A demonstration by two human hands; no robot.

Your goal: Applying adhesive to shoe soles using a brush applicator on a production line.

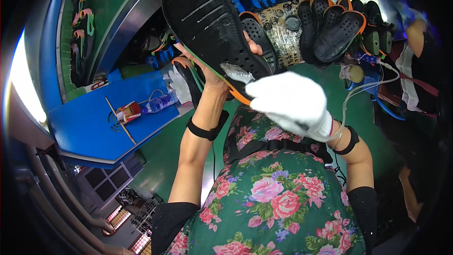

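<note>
My left hand, bare, grips a large black clog raised in front of me. Thumb and fingers wrap its sides; the palm is behind it. The clog has slits across its broad face, small round holes lower down and an orange and green edge. My right hand wears a white glove and is closed on a small brush-like tool with a pale grey, flattened head. That head lies against or just over the clog's edge near the holes; contact cannot be told. The tool's handle is hidden inside the glove.
More black clogs with orange rims are grouped at the right, beside a taped surface. Left stands a blue table with a bottle, a red packet and a stick. A pale cord hangs near my right wrist.
</note>
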